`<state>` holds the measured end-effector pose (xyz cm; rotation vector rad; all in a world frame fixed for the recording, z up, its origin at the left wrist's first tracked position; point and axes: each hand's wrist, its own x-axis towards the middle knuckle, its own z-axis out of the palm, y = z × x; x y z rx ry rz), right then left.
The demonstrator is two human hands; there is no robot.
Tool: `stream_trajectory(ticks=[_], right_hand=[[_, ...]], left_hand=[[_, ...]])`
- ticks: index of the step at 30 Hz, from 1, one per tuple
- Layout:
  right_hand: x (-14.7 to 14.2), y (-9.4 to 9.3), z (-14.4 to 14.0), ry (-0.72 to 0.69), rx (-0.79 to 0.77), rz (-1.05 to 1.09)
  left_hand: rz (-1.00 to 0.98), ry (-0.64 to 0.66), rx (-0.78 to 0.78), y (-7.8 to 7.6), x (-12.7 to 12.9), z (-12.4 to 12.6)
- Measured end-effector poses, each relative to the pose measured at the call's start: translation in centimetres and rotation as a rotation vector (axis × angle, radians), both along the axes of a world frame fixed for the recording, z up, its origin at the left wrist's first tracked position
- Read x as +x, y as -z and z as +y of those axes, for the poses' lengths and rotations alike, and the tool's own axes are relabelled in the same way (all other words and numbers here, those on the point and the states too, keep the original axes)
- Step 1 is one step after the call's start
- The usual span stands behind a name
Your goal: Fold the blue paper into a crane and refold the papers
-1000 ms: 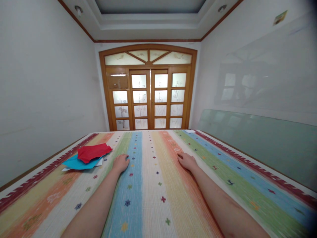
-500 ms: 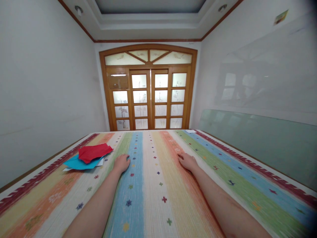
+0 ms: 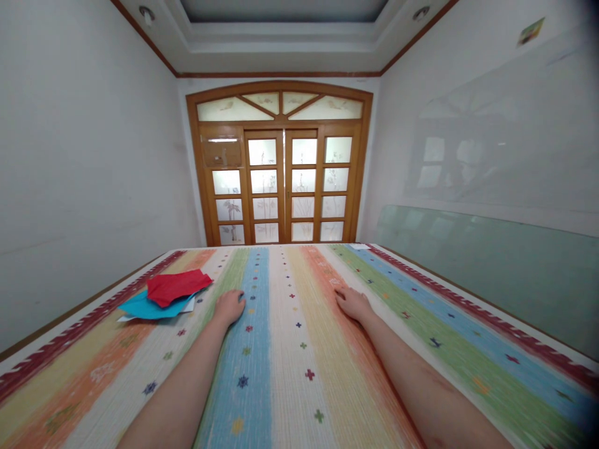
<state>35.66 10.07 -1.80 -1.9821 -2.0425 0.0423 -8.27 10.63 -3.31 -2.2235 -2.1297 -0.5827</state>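
Striped cloth (image 3: pixel 281 374): both hands, left (image 3: pixel 229 307) & right (image 3: pixel 353 304), flat, empty; red paper (image 3: pixel 175 285) nr left.

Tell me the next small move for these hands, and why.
Probably slide the left hand leftward to the red paper topping the small pile. Both hands lie flat and empty on the striped cloth, the right hand farther from the papers. The red sheet rests on a blue paper, close beside the left hand's fingers, so it looks like the easiest reach.

2 hands, left hand (image 3: pixel 229 307) & right hand (image 3: pixel 354 304), 1 striped cloth (image 3: pixel 290 349), 1 red sheet (image 3: pixel 175 286), 1 blue sheet (image 3: pixel 143 307)
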Motion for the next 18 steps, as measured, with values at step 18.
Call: stream_trajectory(ticks=[18], right_hand=[[0.23, 0.23, 0.0, -0.01, 0.024, 0.0]], left_hand=[[0.001, 0.011, 0.001, -0.21, 0.04, -0.13]])
